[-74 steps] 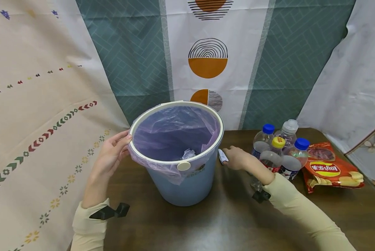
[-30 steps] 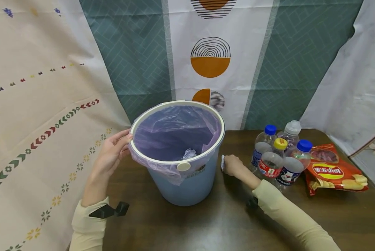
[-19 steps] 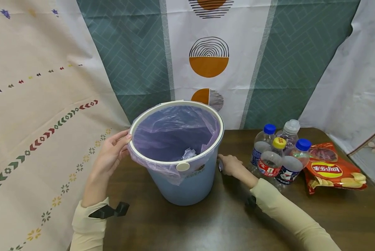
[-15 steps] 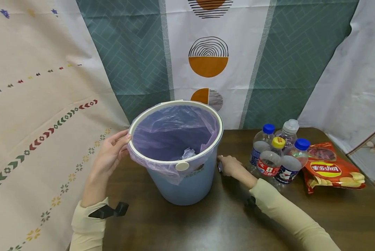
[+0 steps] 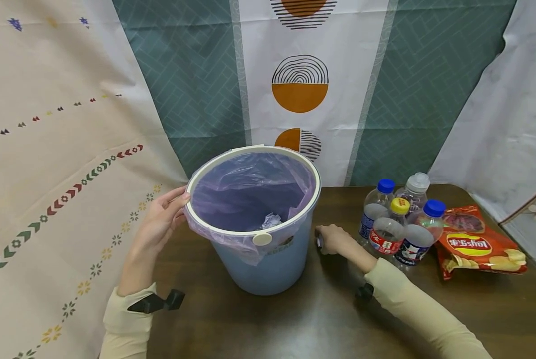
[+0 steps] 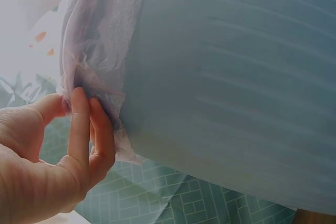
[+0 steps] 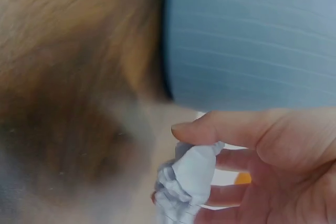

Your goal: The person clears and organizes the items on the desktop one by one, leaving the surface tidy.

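Observation:
A light blue trash bin (image 5: 263, 271) with a cream rim stands upright on the table, lined with a thin purple plastic bag (image 5: 248, 253). At the bin's left side, my left hand (image 5: 157, 222) pinches the rim and the liner edge between thumb and fingers. The left wrist view shows those fingertips pressing the folded liner (image 6: 105, 30). Low beside the bin's right wall, my right hand (image 5: 337, 240) holds a crumpled piece of white paper (image 7: 191, 177) between thumb and fingers. More crumpled paper (image 5: 271, 221) lies inside the bin.
Several clear plastic bottles (image 5: 386, 227) with blue, yellow and clear caps cluster right of the right hand. A red chip bag (image 5: 478, 244) lies beyond them. Patterned cloth (image 5: 205, 75) hangs behind the brown table (image 5: 303, 319).
My right hand has dropped slightly beside the bin, and the paper in it has turned so less shows in the head view. The left hand keeps its hold on the rim.

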Motion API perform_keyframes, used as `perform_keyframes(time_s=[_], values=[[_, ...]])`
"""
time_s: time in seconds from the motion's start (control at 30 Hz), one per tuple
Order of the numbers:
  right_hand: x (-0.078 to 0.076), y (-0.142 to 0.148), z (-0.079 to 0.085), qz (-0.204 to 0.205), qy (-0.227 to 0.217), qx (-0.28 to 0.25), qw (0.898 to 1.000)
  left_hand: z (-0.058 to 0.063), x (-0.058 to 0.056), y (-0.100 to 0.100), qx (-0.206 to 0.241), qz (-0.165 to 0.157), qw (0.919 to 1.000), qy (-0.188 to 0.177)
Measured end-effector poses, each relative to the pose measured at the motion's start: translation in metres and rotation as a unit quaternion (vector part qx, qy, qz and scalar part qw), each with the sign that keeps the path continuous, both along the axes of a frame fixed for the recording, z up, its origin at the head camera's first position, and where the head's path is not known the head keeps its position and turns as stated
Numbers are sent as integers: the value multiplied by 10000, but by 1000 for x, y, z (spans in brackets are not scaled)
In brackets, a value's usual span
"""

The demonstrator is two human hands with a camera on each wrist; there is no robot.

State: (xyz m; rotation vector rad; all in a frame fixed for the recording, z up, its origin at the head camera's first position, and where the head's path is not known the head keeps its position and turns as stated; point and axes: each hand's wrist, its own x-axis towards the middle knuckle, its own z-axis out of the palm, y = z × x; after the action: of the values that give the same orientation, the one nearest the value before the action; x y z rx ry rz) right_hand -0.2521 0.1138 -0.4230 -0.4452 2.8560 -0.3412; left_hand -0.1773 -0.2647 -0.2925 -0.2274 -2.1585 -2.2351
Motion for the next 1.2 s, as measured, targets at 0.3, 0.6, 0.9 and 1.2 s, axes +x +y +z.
perform_keyframes(time_s=[0.3,0.6,0.9,1.2], values=[[15,2,24,513,334,-249,9978,-1,0,1,259,-34,9997,-13],[20,3,42,419,183,-250,9986,0,-2,1,182,-57,9998,9],[24,10,58,800,449,-320,9953,-2,-2,0,222,-131,9997,34],[26,14,69,1036,309,-362,9935,-1,-2,0,205,-169,9996,43]])
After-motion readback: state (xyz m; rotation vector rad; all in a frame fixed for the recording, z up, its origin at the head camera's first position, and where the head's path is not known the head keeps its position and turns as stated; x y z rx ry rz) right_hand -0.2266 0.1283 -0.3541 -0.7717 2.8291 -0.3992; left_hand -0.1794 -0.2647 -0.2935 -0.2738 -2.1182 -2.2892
